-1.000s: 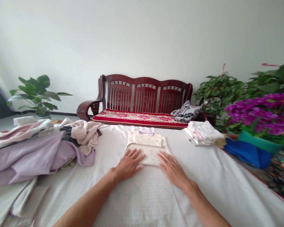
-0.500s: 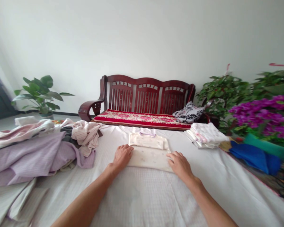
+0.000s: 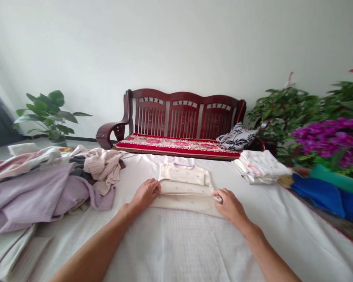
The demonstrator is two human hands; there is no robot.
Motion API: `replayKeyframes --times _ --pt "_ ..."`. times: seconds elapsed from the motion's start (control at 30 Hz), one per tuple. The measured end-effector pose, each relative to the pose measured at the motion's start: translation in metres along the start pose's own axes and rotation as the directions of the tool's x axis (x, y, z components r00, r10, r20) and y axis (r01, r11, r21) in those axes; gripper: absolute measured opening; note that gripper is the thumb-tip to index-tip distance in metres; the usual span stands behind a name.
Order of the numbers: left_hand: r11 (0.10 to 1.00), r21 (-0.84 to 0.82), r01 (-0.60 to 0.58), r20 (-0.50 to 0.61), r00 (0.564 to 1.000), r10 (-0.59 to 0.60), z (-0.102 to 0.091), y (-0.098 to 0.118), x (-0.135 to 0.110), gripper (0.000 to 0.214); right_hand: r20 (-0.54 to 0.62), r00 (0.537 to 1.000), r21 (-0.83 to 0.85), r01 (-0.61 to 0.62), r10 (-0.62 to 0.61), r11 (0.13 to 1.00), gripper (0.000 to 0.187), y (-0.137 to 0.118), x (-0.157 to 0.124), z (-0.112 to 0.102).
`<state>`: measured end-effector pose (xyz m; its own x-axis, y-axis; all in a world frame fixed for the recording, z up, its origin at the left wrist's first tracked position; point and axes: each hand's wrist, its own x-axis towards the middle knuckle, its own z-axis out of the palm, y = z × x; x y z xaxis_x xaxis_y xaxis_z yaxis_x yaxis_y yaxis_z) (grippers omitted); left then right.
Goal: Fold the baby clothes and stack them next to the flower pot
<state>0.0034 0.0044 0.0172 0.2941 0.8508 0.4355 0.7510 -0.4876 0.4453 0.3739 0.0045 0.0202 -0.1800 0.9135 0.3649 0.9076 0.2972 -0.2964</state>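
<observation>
A cream shirt (image 3: 182, 175) with a faint print and a lilac neckline lies partly folded on a white cloth-covered table, its collar toward the bench. My left hand (image 3: 145, 192) pinches the left end of a folded edge across the shirt's lower part. At the right end of that same edge, my right hand (image 3: 230, 203) is closed on the fabric. Between both hands the edge is lifted slightly and stretched in a line. The lower panel of the shirt rests flat on the cloth beneath it.
On the left lies a loose heap of lilac, pink and striped clothes (image 3: 47, 192). A stack of folded white clothes (image 3: 261, 164) sits at the right, near a blue cloth (image 3: 323, 194) and purple flowers (image 3: 335, 137). Behind the table stands a red wooden bench (image 3: 184, 117).
Both hands, lying on the shirt before, now grip a folded edge at its two ends. That edge has risen off the lower panel. The view has shifted slightly.
</observation>
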Motion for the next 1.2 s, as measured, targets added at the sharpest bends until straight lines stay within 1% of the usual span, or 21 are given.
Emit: replayKeyframes --times 0.1,0.17,0.23,0.3,0.4,0.5,0.6,0.67,0.73,0.77,0.83,0.9,0.97,1.0,1.07,1.13,1.2 --pt "0.997 -0.014 -0.078 -0.015 0.997 0.077 -0.006 -0.001 -0.004 0.020 -0.069 0.994 -0.019 0.084 -0.085 0.996 0.024 -0.001 -0.005 -0.004" --pt "0.994 0.001 -0.106 -0.026 0.994 0.106 -0.009 -0.001 -0.006 0.020 -0.091 0.985 -0.048 0.145 -0.148 0.988 0.021 -0.002 -0.008 -0.007" --pt "0.995 0.015 -0.102 -0.038 0.994 0.102 -0.011 -0.001 -0.006 0.021 -0.100 0.976 -0.060 0.187 -0.193 0.980 0.021 -0.002 -0.010 -0.009" --pt "0.996 0.019 -0.084 -0.035 0.996 0.084 -0.010 -0.002 -0.006 0.025 -0.105 0.973 -0.050 0.202 -0.206 0.978 0.021 -0.001 -0.011 -0.009" --pt "1.000 0.012 -0.028 -0.015 0.999 0.028 -0.007 -0.003 -0.005 0.022 -0.107 0.979 -0.012 0.173 -0.173 0.985 0.021 0.001 -0.010 -0.006" --pt "0.994 -0.023 0.104 -0.022 0.994 -0.105 -0.003 -0.006 -0.005 0.021 -0.101 0.989 0.020 0.114 -0.111 0.993 0.021 0.003 -0.009 -0.004" --pt "0.973 -0.003 0.233 -0.074 0.970 -0.232 -0.002 -0.007 -0.005 0.028 -0.095 0.993 -0.023 0.074 -0.075 0.997 0.022 0.002 -0.009 -0.005" --pt "0.965 0.044 0.258 -0.137 0.958 -0.250 -0.004 -0.003 -0.006 0.028 -0.104 0.992 -0.097 0.057 -0.067 0.994 0.024 -0.001 -0.009 -0.009" --pt "0.973 0.082 0.216 -0.179 0.964 -0.198 -0.007 0.006 -0.007 0.022 -0.133 0.988 -0.154 0.059 -0.080 0.986 0.028 -0.008 -0.009 -0.012" --pt "0.982 0.089 0.166 -0.169 0.974 -0.149 -0.009 0.011 -0.007 0.021 -0.151 0.983 -0.165 0.075 -0.100 0.983 0.031 -0.013 -0.009 -0.013" --pt "0.997 0.070 0.030 -0.087 0.996 -0.024 -0.011 0.024 -0.008 0.029 -0.151 0.973 -0.160 0.152 -0.176 0.975 0.036 -0.027 -0.009 -0.012" --pt "0.993 0.035 -0.113 0.035 0.993 0.112 -0.009 0.034 -0.009 0.039 -0.082 0.956 -0.136 0.269 -0.282 0.953 0.040 -0.044 -0.012 -0.006" --pt "0.978 0.029 -0.209 0.140 0.969 0.203 -0.004 0.039 -0.010 0.049 0.041 0.926 -0.107 0.377 -0.375 0.920 0.047 -0.059 -0.017 0.002" --pt "0.971 0.043 -0.237 0.184 0.957 0.225 -0.001 0.039 -0.011 0.052 0.101 0.909 -0.094 0.413 -0.404 0.906 0.051 -0.065 -0.020 0.006" --pt "0.961 0.091 -0.260 0.255 0.939 0.230 0.004 0.037 -0.012 0.056 0.192 0.887 -0.082 0.440 -0.419 0.894 0.054 -0.068 -0.024 0.012" --pt "0.958 0.155 -0.243 0.289 0.938 0.192 0.006 0.032 -0.014 0.058 0.238 0.889 -0.088 0.421 -0.392 0.903 0.055 -0.062 -0.026 0.015" --pt "0.957 0.207 -0.205 0.297 0.945 0.139 0.005 0.027 -0.016 0.059 0.239 0.906 -0.102 0.381 -0.349 0.919 0.056 -0.050 -0.025 0.015"
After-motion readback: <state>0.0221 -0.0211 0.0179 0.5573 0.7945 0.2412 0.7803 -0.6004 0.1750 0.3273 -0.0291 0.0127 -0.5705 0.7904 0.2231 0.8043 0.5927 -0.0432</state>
